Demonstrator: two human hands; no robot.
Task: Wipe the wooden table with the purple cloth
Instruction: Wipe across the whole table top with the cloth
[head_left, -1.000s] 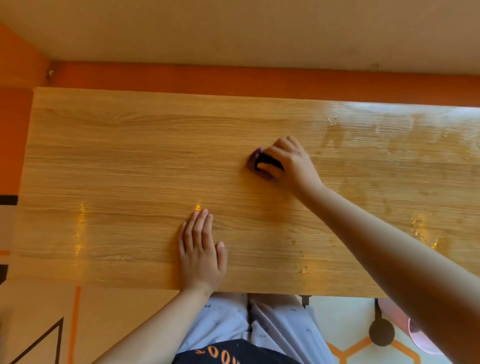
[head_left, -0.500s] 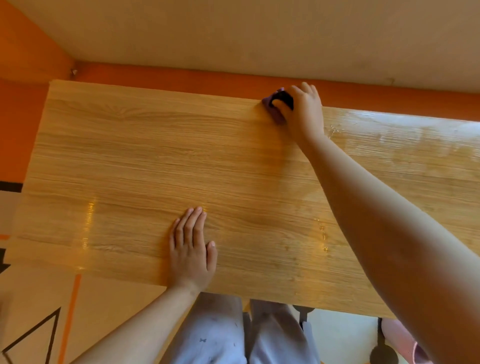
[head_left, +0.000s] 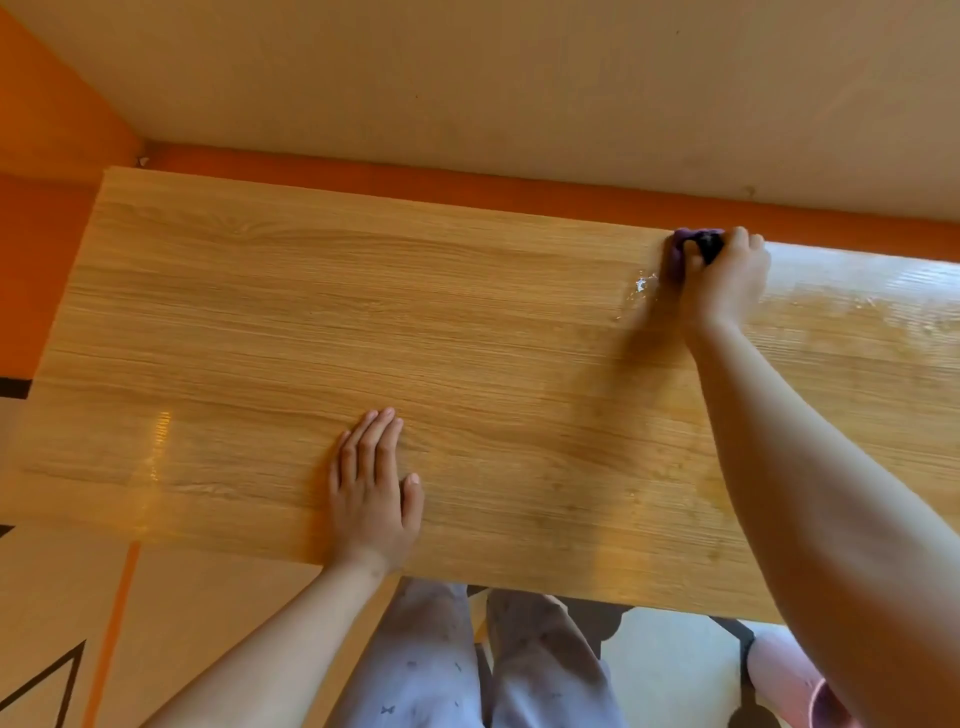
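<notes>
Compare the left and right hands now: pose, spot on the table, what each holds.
Pose: the left hand lies flat with straight fingers; the right hand is curled.
Load: the left hand holds nothing; the right hand grips the purple cloth.
Spot: the left hand sits by the near edge of the wooden table; the right hand is at its far edge, beside a glossy wet patch.
Shared: both are on the wooden table, forearms bare.
</notes>
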